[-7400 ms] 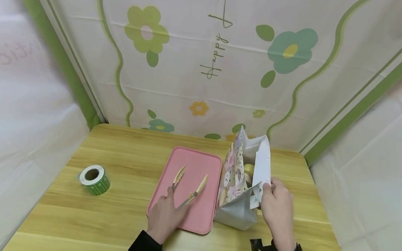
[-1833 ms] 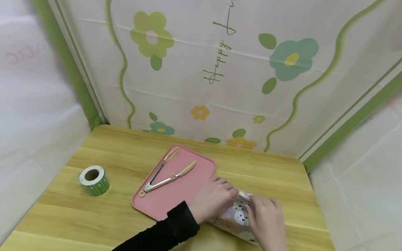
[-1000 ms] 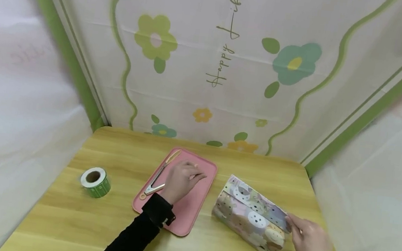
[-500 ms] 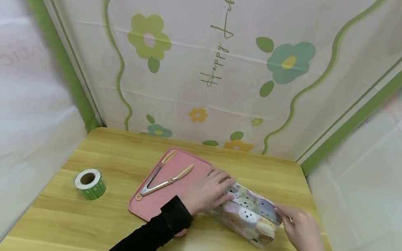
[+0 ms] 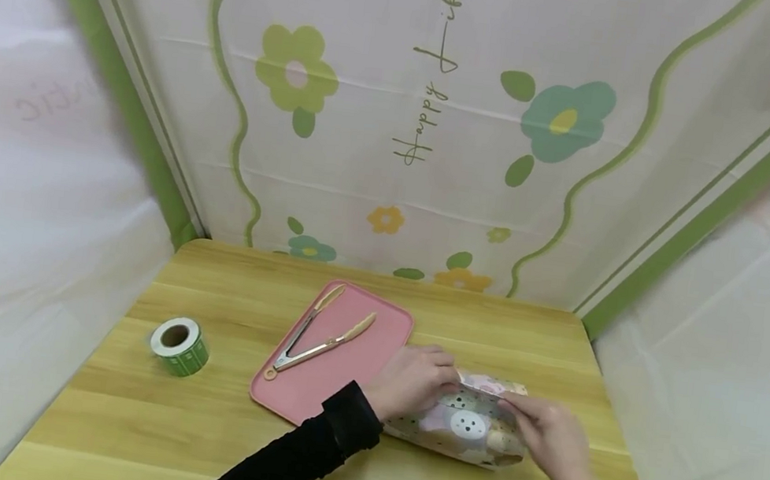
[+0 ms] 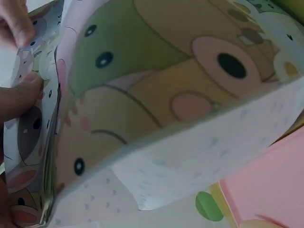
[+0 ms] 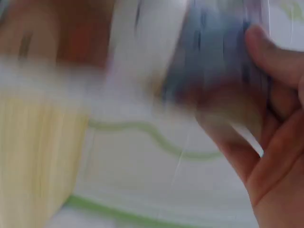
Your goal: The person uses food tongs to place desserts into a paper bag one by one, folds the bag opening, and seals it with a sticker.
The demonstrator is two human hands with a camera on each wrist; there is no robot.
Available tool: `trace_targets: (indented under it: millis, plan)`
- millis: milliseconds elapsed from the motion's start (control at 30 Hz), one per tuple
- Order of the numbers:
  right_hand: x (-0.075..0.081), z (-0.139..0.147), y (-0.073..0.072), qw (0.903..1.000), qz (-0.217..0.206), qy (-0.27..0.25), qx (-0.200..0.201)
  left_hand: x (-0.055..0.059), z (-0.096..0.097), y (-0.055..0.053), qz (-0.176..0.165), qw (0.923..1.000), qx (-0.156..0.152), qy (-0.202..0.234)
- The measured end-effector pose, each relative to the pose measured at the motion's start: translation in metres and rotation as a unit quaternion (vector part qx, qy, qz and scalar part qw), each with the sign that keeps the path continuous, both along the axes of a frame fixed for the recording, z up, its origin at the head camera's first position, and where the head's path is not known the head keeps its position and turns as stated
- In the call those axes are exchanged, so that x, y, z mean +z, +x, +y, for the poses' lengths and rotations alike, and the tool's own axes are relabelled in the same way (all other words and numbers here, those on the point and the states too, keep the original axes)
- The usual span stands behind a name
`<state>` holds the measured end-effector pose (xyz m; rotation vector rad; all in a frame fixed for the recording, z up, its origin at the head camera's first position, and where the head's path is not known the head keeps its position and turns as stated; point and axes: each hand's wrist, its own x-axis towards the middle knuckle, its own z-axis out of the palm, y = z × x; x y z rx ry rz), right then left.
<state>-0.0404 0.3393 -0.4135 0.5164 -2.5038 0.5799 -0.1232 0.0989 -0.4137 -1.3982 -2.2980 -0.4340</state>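
A paper bag (image 5: 466, 431) printed with cartoon animals lies in front of me at the right of the table, its top folded over. My left hand (image 5: 411, 382) pinches the left part of the folded top, and in the left wrist view its thumb (image 6: 23, 97) presses on the printed flap. The right end of the fold is between the thumb and fingers of my right hand (image 5: 558, 442). In the right wrist view, that hand (image 7: 278, 137) holds the blurred flap by its edge. The bag's contents are hidden.
A pink tray (image 5: 291, 400) lies left of the bag, partly under my left forearm and hand. Spread tongs (image 5: 323, 348) with tan tips rest on it. A roll of green labels (image 5: 186, 356) stands at the table's left. A flowered cloth (image 5: 338, 148) hangs behind.
The bag, open and upright earlier, now lies with its top folded. My left hand let go of the tongs, now on the tray, and came to the bag; both hands have just turned the fold further.
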Motion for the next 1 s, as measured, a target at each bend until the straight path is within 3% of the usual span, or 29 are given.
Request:
trace_targets:
  millis: [167, 267, 367, 467, 600, 700, 767, 833, 1000]
  plan:
    - [0.001, 0.03, 0.013, 0.9986, -0.043, -0.03, 0.002, -0.002, -0.009, -0.003, -0.019, 0.9982, -0.041, 0.039]
    - [0.005, 0.034, 0.016, 0.9974, -0.064, -0.034, -0.003, -0.005, -0.023, -0.004, -0.024, 0.9971, -0.043, 0.058]
    - [0.011, 0.026, 0.015, 0.9988, -0.04, 0.013, -0.024, -0.004, -0.036, -0.001, -0.011, 0.9984, -0.016, 0.054]
    - [0.013, 0.004, 0.008, 0.9977, -0.008, 0.065, -0.021, 0.0, -0.04, 0.006, 0.015, 0.9994, 0.027, 0.017]
    - [0.007, -0.035, -0.004, 0.9968, -0.001, 0.078, 0.016, 0.005, -0.026, 0.017, 0.053, 0.9949, 0.068, -0.052]
    - [0.003, -0.057, -0.012, 0.9971, -0.003, 0.071, 0.029, 0.006, -0.014, 0.021, 0.063, 0.9928, 0.071, -0.073]
    - [0.001, -0.063, -0.016, 0.9979, -0.002, 0.058, 0.028, 0.006, -0.01, 0.02, 0.049, 0.9942, 0.068, -0.068]
    - [0.0, -0.062, -0.018, 0.9984, 0.004, 0.05, 0.026, 0.004, -0.011, 0.015, 0.011, 0.9973, 0.055, -0.048]
    - [0.001, -0.03, -0.013, 0.999, -0.004, 0.014, 0.042, -0.002, -0.027, 0.001, -0.068, 0.9975, 0.014, 0.015]
